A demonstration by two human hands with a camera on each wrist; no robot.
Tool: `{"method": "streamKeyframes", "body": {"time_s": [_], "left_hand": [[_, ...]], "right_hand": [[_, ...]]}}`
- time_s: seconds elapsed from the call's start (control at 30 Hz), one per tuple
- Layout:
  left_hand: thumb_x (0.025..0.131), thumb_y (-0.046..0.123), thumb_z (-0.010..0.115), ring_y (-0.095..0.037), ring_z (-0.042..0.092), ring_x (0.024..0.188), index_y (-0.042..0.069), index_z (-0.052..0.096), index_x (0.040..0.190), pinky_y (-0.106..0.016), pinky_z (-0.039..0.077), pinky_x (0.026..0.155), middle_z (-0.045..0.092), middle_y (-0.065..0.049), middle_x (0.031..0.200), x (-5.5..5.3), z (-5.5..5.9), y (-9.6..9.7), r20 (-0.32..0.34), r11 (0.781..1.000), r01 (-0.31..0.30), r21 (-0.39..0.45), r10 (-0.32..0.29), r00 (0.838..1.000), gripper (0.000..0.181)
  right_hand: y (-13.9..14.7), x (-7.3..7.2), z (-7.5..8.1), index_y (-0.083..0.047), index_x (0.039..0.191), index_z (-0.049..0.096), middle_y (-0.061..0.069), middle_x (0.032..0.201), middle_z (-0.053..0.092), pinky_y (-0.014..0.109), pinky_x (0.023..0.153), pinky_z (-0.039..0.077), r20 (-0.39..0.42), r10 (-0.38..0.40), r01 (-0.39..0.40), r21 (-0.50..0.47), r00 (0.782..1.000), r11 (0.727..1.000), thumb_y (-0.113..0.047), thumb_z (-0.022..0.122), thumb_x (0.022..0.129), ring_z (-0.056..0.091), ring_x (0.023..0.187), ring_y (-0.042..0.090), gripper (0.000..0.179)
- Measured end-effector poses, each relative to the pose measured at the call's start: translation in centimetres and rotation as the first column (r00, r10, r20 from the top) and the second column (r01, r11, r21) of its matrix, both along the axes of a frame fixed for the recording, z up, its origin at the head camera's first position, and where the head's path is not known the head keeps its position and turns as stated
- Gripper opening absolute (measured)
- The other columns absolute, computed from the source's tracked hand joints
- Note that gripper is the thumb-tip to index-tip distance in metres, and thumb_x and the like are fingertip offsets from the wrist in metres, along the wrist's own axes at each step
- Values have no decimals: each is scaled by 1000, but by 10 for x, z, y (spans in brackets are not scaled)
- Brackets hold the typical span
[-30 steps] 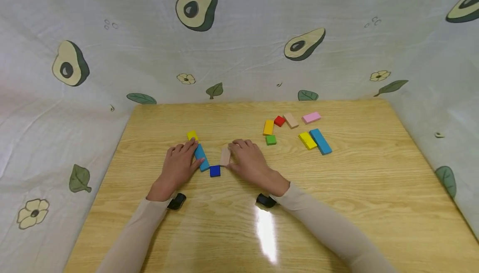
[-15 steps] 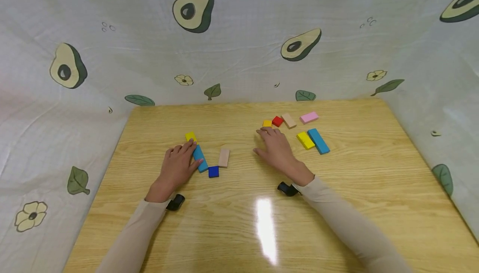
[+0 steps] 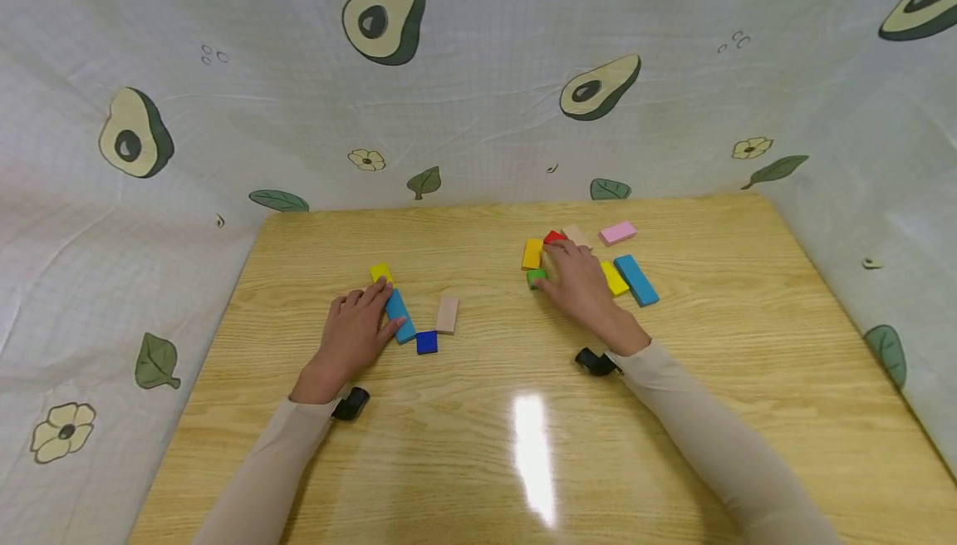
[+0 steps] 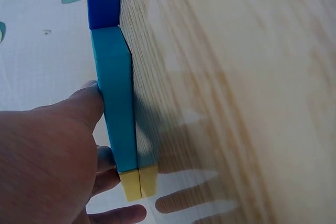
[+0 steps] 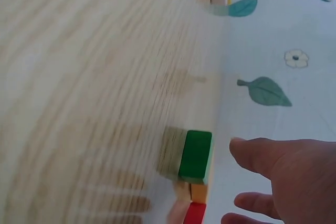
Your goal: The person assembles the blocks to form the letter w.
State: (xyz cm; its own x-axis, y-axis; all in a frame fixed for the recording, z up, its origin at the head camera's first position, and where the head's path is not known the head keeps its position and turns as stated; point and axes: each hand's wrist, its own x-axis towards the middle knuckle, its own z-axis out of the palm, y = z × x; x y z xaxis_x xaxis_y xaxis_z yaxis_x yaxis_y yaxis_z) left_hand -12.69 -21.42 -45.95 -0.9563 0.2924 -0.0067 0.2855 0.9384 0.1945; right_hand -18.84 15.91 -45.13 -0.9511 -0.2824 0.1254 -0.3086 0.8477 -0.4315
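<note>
Head view: right hand (image 3: 579,284) overlaps green block (image 3: 532,276) — right wrist view: gap

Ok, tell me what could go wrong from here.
With the right hand close by the small green rectangular block, a careless grasp might nudge the flat orange rectangular block beside it. The left hand touches the long light-blue rectangular block; a slip could shove it into the small dark-blue square block at its near end.
</note>
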Motion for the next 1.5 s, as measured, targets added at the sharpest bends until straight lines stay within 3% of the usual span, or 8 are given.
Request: {"method": "streamKeyframes", "body": {"time_s": [0.5, 0.87, 1.03, 1.2, 1.5], "left_hand": [[107, 35, 64, -47, 47, 140, -1, 47, 157, -65, 36, 113, 43, -21, 164, 2, 2, 0, -24, 1000, 10, 4, -10, 1000, 64], [107, 34, 64, -46, 46, 141, -1, 48, 157, -64, 35, 114, 43, -20, 164, 3, 2, 1, -24, 1000, 8, -6, -8, 1000, 63], [107, 34, 64, -47, 47, 141, -2, 49, 156, -64, 35, 115, 43, -21, 164, 3, 3, 1, -22, 1000, 2, -1, -2, 1000, 62], [107, 34, 64, -46, 46, 141, -1, 48, 157, -64, 35, 115, 43, -21, 164, 4, 3, 1, -18, 1000, 5, -4, -5, 1000, 62], [108, 35, 63, -46, 46, 142, -1, 47, 158, -64, 34, 115, 42, -20, 165, 1, 0, 0, -15, 1000, 1, -10, -1, 1000, 64]], "right_hand": [[-11, -27, 2, 4, 151, 53, 26, 152, 52, 62, 113, 41, 59, 6, -11, 91, 998, 996, -32, 78, 99, 48, 136, 48, 68], [-22, -34, 2, 4, 147, 58, 25, 146, 58, 59, 112, 37, 108, -16, 5, 102, 994, 995, -30, 76, 99, 46, 134, 46, 62], [-25, -38, 1, 4, 143, 61, 24, 139, 62, 57, 108, 39, 82, -22, 13, 109, 996, 994, -32, 79, 97, 49, 130, 45, 61], [-35, -36, 4, 3, 140, 65, 22, 134, 65, 55, 104, 43, 32, -5, 2, 83, 999, 997, -34, 83, 94, 53, 124, 44, 62], [-78, -25, 11, -1, 140, 67, 18, 135, 67, 51, 103, 48, 41, 90, -94, 98, 995, 991, -38, 84, 92, 55, 124, 40, 63]]}}
